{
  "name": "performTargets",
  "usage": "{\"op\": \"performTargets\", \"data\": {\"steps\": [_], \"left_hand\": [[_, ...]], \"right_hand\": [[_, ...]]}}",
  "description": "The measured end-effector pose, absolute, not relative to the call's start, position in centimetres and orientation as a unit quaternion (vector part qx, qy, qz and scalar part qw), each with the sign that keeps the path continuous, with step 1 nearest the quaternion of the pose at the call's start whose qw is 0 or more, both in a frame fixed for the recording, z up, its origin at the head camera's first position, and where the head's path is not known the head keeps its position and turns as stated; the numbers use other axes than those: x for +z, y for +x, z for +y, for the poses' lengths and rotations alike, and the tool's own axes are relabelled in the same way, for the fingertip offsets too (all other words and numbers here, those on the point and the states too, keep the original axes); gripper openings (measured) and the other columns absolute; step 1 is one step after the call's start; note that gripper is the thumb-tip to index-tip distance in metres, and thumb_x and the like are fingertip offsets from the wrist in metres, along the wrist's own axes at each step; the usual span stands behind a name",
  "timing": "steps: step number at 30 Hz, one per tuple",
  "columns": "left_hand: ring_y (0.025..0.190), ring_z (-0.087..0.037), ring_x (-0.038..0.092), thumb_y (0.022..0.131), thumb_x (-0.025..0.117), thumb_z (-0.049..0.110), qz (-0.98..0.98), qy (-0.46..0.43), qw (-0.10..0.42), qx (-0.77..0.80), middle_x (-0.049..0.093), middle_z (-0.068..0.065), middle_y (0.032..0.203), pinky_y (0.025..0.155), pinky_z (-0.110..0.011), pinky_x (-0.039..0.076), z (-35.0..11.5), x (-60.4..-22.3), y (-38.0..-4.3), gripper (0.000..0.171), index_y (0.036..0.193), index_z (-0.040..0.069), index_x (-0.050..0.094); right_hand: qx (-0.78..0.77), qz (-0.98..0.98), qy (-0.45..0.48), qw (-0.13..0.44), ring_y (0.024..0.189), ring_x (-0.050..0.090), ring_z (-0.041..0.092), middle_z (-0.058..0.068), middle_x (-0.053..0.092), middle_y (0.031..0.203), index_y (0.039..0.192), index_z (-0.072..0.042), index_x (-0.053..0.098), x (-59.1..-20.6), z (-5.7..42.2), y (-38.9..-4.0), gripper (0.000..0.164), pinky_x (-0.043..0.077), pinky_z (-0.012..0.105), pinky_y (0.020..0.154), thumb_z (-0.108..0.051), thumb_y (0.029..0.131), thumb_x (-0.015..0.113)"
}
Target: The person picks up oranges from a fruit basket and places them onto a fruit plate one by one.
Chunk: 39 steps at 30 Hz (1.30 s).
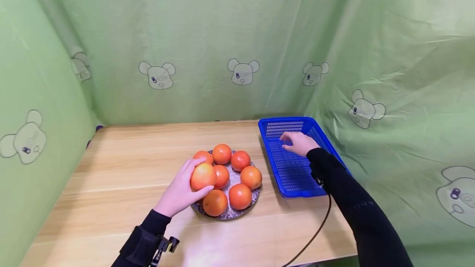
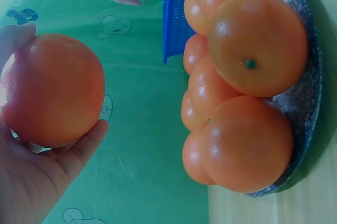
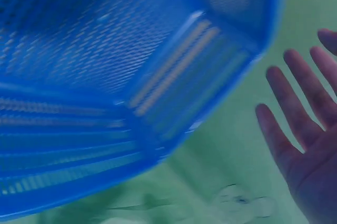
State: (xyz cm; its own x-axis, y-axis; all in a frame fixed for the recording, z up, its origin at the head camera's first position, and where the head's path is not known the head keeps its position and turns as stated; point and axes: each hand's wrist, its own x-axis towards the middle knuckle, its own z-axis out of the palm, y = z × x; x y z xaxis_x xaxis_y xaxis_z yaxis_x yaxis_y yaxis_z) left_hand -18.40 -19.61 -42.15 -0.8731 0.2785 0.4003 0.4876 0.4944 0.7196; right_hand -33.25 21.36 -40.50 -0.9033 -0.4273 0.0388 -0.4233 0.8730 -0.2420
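My left hand [image 1: 182, 188] grips an orange [image 1: 203, 176], thumb on one side and fingers on the other. In the left wrist view that orange [image 2: 59, 90] is held apart from the fruit on the plate. Several more oranges [image 1: 240, 196] sit on a dark speckled plate [image 1: 233, 213], one of them showing a small green stem mark in the left wrist view. My right hand [image 1: 300, 143] is over the blue plastic basket [image 1: 282, 192], holding nothing. Its fingers [image 3: 292, 98] are spread and fairly straight in the right wrist view, beside the basket's rim.
The plate and basket stand side by side on a light wooden table [image 1: 122, 168]. Green curtains [image 1: 196, 32] with bear-head prints hang behind and at both sides. A black cable [image 1: 315, 236] runs from my right wrist down across the table's front.
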Motion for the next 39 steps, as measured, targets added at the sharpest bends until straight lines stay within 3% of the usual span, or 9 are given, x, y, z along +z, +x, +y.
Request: {"op": "performTargets", "data": {"steps": [6,14,25,32,35,39], "left_hand": [[0.101,-0.016,0.059,0.076,0.081,0.033,-0.861,-0.215,0.103,-0.449,0.051,-0.004,0.129,0.084,-0.039,0.054,-19.7,-42.9,-18.0,0.067,0.134,0.019,0.049],[0.103,-0.016,0.059,0.077,0.080,0.034,-0.863,-0.198,0.083,-0.458,0.051,-0.003,0.129,0.086,-0.041,0.053,-19.9,-43.5,-17.9,0.070,0.137,0.018,0.048],[0.108,-0.019,0.058,0.079,0.078,0.035,-0.869,-0.203,0.076,-0.445,0.050,-0.004,0.129,0.091,-0.042,0.051,-19.9,-41.6,-20.8,0.068,0.137,0.016,0.047],[0.118,-0.023,0.053,0.080,0.075,0.035,-0.879,-0.264,0.063,-0.393,0.051,-0.009,0.133,0.099,-0.042,0.048,-16.3,-39.5,-24.6,0.069,0.138,0.010,0.046],[0.119,-0.025,0.052,0.080,0.073,0.038,-0.894,-0.295,0.042,-0.336,0.052,-0.010,0.132,0.101,-0.042,0.046,-14.2,-40.3,-25.9,0.069,0.137,0.008,0.048],[0.118,-0.021,0.052,0.080,0.071,0.040,-0.905,-0.330,-0.001,-0.268,0.055,-0.003,0.127,0.102,-0.039,0.042,-12.1,-42.7,-26.7,0.063,0.134,0.016,0.051]], "right_hand": [[-0.103,0.967,-0.209,0.104,0.080,0.063,0.022,0.010,0.069,0.090,0.104,-0.001,0.064,-43.9,23.3,-35.8,0.025,0.051,0.039,0.076,-0.012,0.081,0.067],[-0.100,0.958,-0.193,0.186,0.087,0.062,0.026,0.018,0.068,0.100,0.104,0.003,0.063,-45.7,23.8,-35.7,0.029,0.051,0.039,0.081,-0.014,0.081,0.068],[-0.122,0.954,-0.171,0.214,0.084,0.062,0.023,0.012,0.068,0.092,0.108,0.002,0.062,-45.7,23.3,-35.4,0.030,0.050,0.037,0.077,-0.013,0.083,0.068],[-0.127,0.954,-0.164,0.216,0.084,0.061,0.022,0.012,0.067,0.093,0.113,0.002,0.061,-45.4,22.8,-35.3,0.032,0.050,0.036,0.077,-0.013,0.085,0.066],[-0.131,0.953,-0.162,0.218,0.084,0.061,0.022,0.012,0.068,0.094,0.114,0.002,0.060,-45.5,22.7,-35.3,0.032,0.050,0.035,0.076,-0.013,0.086,0.065],[-0.135,0.952,-0.169,0.216,0.082,0.062,0.021,0.013,0.069,0.094,0.113,0.002,0.061,-45.9,22.5,-35.2,0.032,0.050,0.033,0.073,-0.013,0.086,0.066]]}}
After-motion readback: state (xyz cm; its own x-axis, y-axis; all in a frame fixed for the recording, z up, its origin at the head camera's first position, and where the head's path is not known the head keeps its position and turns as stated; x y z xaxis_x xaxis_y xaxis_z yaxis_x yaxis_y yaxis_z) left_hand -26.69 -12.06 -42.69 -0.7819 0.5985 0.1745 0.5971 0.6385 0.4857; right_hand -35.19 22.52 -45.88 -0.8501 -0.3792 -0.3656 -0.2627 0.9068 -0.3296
